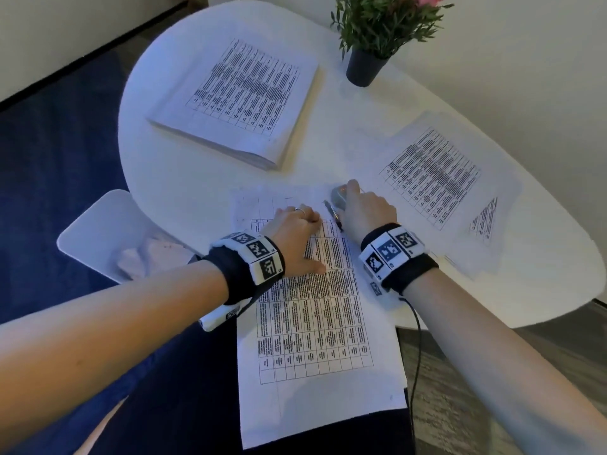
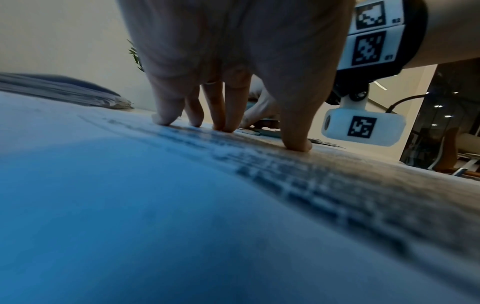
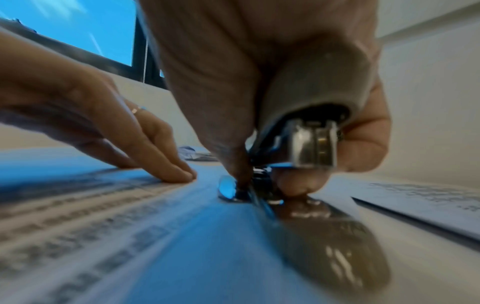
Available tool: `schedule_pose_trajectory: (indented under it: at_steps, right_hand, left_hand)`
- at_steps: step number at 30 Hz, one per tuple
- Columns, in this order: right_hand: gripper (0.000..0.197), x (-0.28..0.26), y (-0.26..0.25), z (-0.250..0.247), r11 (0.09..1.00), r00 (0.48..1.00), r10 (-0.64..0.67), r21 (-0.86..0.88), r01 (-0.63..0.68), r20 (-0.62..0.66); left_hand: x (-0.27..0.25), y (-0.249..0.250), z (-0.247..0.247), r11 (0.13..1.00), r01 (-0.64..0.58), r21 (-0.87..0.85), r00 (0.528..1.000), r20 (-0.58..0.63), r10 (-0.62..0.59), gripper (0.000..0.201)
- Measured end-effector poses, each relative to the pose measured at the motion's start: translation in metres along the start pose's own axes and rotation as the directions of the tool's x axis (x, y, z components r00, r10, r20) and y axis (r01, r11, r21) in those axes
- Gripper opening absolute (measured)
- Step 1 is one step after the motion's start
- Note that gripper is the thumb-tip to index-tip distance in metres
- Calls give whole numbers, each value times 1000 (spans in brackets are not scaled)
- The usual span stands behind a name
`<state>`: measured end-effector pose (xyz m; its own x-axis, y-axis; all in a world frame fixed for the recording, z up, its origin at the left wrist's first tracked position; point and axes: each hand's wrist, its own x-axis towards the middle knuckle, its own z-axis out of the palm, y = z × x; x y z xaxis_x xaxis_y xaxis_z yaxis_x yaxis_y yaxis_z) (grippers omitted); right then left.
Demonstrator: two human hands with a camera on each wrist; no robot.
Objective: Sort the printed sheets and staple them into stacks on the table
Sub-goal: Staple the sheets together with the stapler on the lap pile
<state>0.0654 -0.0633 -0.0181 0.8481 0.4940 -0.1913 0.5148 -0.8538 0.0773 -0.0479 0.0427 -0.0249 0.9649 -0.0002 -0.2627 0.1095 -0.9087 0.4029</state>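
On a white tabletop (image 1: 184, 178), the left hand (image 1: 295, 238) presses flat, fingers straight, on near sheets (image 1: 315, 323) (overhanging the near edge). The right hand (image 1: 364, 208) grips a stapler (image 1: 338, 200) at their far right corner. A thick stack (image 1: 239, 100) lies far left, another set (image 1: 440, 178) right.

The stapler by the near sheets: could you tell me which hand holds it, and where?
The right hand grips the stapler around its top arm near the front end. The left hand only presses the sheets flat.

table (image 1: 184, 178) – white | on it – paper stack (image 1: 236, 100) | loose sheets (image 1: 437, 178) | potted plant (image 1: 364, 67)
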Motion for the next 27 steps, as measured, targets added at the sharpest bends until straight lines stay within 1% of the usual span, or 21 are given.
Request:
schedule_pose_trajectory:
  at_steps: [2,3,5,7,8,9,12,14,18,21,23,25,27]
  right_hand:
    - [32,6,0,-2,999,999,-40,-13,40,16]
    - [32,8,-1,-2,999,999,-39,-11,39,15]
    - [34,11,-8,-3,998,999,35,49,-36,35]
    - [41,12,-16,-4,974,984,156,153,-168,86]
    - [43,14,-18,-4,962,977,191,179,-206,95]
    - [43,16,-19,-4,962,976,195,178,-210,95]
    - [37,21,-17,-3,987,992,117,104,-121,42]
    - [36,21,-17,-5,990,995,98,94,-101,32]
    - [40,32,-27,-13,969,987,152,187,-160,59]
    - [42,40,-30,-20,952,989,133,270,-145,64]
    - [43,36,-27,-22,939,994,103,325,-110,40]
    - [40,25,-23,-20,942,999,48,331,-49,12]
    - [36,11,-23,-15,959,1000,-22,283,16,19]
  left_hand:
    - [0,1,-1,1000,5,0,1000,6,-5,89]
    - [0,1,-1,1000,8,-3,1000,9,-8,89]
    - [1,1,-1,1000,12,-9,1000,13,-12,89]
    - [0,1,0,1000,18,-24,1000,20,-18,89]
    - [0,0,-1,1000,19,-25,1000,19,-18,88]
    - [-1,0,0,1000,16,-23,1000,20,-16,87]
    - [-1,1,0,1000,8,-8,1000,19,-8,86]
    - [-1,2,-1,1000,4,2,1000,19,-4,87]
    - [-2,2,-2,1000,5,9,1000,17,-5,87]
    - [-1,3,-4,1000,10,19,999,41,-11,89]
    - [0,2,-7,1000,-12,21,997,80,10,88]
    - [-2,-3,-12,1000,-24,7,995,99,23,84]
    - [-9,-13,-14,999,23,-23,999,43,-22,75]
